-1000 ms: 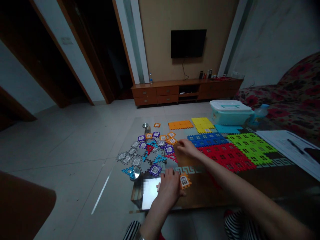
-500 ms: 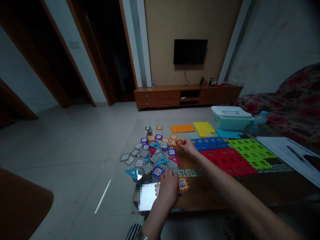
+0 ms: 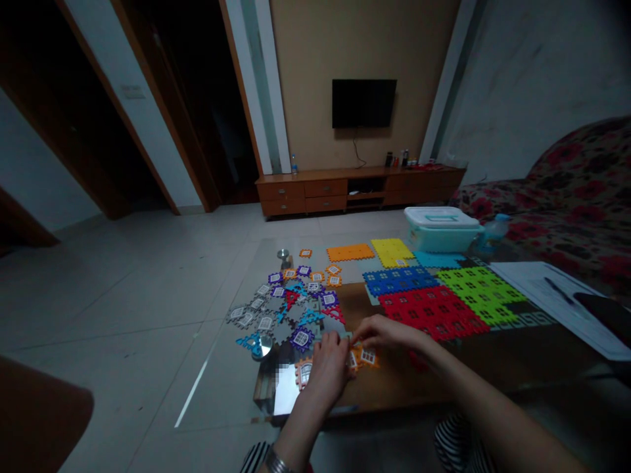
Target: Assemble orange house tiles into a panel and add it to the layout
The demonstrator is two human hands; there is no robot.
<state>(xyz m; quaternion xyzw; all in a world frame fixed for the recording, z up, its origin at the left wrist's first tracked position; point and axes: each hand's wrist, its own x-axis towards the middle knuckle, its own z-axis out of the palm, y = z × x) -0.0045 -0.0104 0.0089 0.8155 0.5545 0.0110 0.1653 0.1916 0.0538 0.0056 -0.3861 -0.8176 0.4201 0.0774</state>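
My left hand (image 3: 327, 365) rests near the front edge of the glass table (image 3: 374, 387), fingers curled on orange window tiles (image 3: 302, 372). My right hand (image 3: 382, 332) is drawn in beside it, fingers pinched over another orange window tile (image 3: 367, 357). The two hands almost touch. Just beyond them lies a pile of small purple, grey, blue and orange puzzle tiles (image 3: 290, 299).
Joined flat panels lie further back: red (image 3: 434, 312), blue (image 3: 397, 279), green (image 3: 480, 292), yellow (image 3: 392, 249) and orange (image 3: 350, 251). A teal lidded box (image 3: 441, 228) stands behind them. White papers (image 3: 552, 299) lie at the right. A floral sofa (image 3: 576, 190) is to the right.
My right hand came back from the tile pile to the near edge with an orange piece and now meets my left hand. The view shifted slightly.
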